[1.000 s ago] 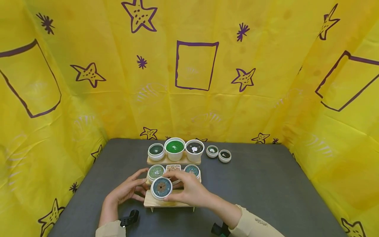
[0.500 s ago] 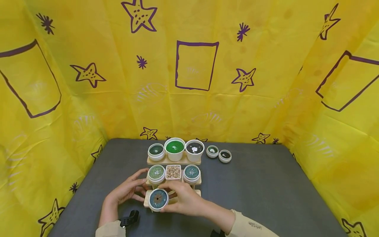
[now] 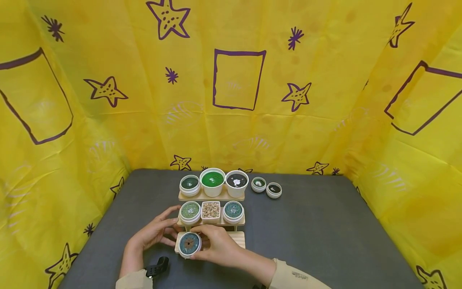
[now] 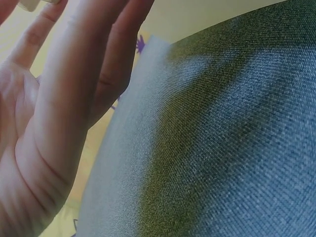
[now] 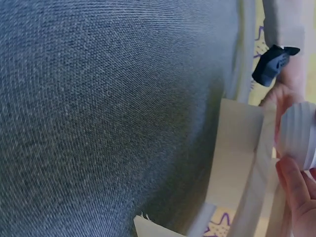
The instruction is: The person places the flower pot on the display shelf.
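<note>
In the head view my right hand (image 3: 221,247) grips a small round white pot (image 3: 189,243) between thumb and fingers. Its top is blue-grey with a brown patch at the centre. The pot is at the left end of the lowest wooden shelf (image 3: 237,239); whether it touches the wood I cannot tell. Its ribbed side faces the right wrist camera, with fingertips (image 5: 291,170) against it. My left hand (image 3: 153,230) is at the left ends of the shelves, its fingertips touching the middle shelf (image 3: 218,222). In the left wrist view those fingers (image 4: 74,74) look fairly straight.
The middle shelf bears a green-topped pot (image 3: 190,211), a square dish of chips (image 3: 211,211) and a teal-topped pot (image 3: 233,211). On the back shelf (image 3: 202,196) are three dark or green-topped pots. Two tiny pots (image 3: 258,184) stand right of it on the grey table (image 3: 306,233).
My right hand has brought the pot toward me and slightly left, down from in front of the middle shelf to the lowest shelf's left end. The left hand has stayed put.
</note>
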Action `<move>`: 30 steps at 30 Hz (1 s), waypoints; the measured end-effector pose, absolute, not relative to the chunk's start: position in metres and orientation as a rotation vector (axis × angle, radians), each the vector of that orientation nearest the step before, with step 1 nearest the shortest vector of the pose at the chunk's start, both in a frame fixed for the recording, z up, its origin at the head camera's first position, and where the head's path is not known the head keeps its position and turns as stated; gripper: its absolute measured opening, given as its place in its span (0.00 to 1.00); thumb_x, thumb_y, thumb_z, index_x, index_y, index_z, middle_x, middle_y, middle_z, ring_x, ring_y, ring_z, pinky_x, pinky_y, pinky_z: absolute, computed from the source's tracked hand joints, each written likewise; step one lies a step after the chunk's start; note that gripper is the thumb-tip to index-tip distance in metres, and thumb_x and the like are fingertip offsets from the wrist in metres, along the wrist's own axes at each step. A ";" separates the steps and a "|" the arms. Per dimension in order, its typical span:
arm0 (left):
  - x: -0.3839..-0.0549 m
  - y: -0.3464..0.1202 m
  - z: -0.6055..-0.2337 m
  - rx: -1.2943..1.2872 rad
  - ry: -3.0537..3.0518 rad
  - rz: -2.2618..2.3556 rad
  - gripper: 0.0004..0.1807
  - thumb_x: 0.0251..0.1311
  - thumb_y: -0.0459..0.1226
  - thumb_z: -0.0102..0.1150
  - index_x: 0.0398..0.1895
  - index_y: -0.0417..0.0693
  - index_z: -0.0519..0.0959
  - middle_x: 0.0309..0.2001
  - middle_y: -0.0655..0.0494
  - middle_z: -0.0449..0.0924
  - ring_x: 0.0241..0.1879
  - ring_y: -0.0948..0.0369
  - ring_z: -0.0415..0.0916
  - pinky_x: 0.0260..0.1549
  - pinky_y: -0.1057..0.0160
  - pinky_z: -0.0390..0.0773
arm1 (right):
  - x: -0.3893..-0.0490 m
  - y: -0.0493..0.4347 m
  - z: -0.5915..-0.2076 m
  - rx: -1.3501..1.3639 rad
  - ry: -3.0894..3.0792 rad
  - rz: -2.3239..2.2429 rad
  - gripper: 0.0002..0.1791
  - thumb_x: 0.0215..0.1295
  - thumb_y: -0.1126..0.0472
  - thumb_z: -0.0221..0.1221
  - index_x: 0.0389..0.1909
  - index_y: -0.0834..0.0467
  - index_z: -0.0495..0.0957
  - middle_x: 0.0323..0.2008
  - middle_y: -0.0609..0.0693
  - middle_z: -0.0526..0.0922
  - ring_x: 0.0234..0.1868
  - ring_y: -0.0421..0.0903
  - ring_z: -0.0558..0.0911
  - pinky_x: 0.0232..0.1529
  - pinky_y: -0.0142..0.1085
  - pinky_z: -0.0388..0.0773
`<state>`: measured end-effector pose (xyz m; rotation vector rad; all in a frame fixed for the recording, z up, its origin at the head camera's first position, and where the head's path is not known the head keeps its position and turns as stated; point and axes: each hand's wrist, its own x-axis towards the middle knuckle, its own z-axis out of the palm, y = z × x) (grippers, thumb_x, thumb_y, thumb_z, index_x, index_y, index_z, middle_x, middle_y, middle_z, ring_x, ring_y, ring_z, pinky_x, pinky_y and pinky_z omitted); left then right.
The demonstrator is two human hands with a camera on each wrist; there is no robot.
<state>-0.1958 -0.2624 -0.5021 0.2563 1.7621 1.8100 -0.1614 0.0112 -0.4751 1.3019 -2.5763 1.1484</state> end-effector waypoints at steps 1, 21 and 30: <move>-0.196 -0.262 -0.502 0.256 1.764 1.809 0.30 0.76 0.43 0.41 0.75 0.58 0.45 0.41 0.52 0.80 0.37 0.60 0.83 0.38 0.52 0.86 | -0.162 0.011 -0.476 1.295 -2.573 1.130 0.32 0.49 0.53 0.76 0.56 0.55 0.77 0.47 0.46 0.84 0.46 0.29 0.80 0.46 0.18 0.77; -0.196 -0.263 -0.502 0.256 1.739 1.811 0.28 0.76 0.43 0.40 0.74 0.60 0.46 0.40 0.53 0.80 0.37 0.60 0.84 0.39 0.53 0.86 | -0.161 0.001 -0.484 1.239 -2.581 1.184 0.29 0.57 0.52 0.70 0.58 0.56 0.74 0.48 0.46 0.84 0.45 0.28 0.80 0.44 0.17 0.77; -0.195 -0.263 -0.501 0.274 1.739 1.820 0.26 0.76 0.43 0.40 0.73 0.65 0.50 0.40 0.52 0.80 0.37 0.60 0.84 0.39 0.53 0.86 | -0.161 0.001 -0.485 1.196 -2.600 1.136 0.29 0.58 0.49 0.69 0.58 0.53 0.73 0.48 0.44 0.85 0.44 0.27 0.80 0.43 0.18 0.77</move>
